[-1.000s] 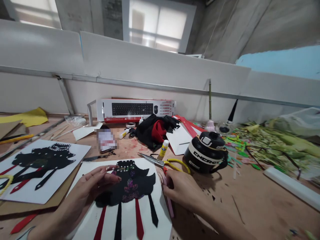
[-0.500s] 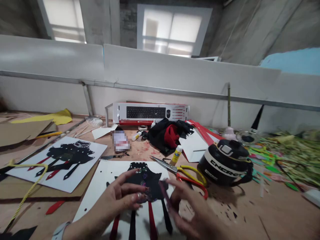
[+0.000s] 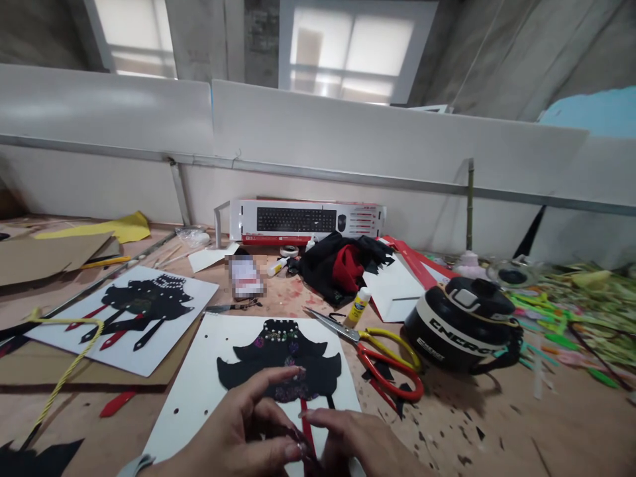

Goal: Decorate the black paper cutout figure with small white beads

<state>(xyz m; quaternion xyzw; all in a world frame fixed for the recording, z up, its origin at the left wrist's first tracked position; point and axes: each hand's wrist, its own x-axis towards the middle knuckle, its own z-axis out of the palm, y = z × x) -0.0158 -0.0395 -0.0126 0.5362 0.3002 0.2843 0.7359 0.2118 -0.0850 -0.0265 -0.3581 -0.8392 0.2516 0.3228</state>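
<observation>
A white sheet [image 3: 199,391] lies in front of me with a black paper cut-out [image 3: 281,361] glued on it, dotted with beads and sequins. My left hand [image 3: 243,424] rests on the lower part of the cut-out, fingers curled around a thin dark stick-like thing. My right hand [image 3: 348,437] meets it at the bottom edge, fingers pressed together at the red strip [image 3: 307,427] under the cut-out. What the fingers pinch is partly hidden.
Yellow and red scissors [image 3: 382,358] lie right of the sheet, beside a glue stick [image 3: 358,306] and a black jug [image 3: 462,324]. A second cut-out sheet [image 3: 134,311] and yellow cord [image 3: 64,371] lie left. A keyboard box [image 3: 305,222] stands at the back wall. Green scraps [image 3: 581,298] cover the right.
Both hands drew back toward me and came together at the lower edge of the cut-out. The view swung slightly left and the red scissors came into sight.
</observation>
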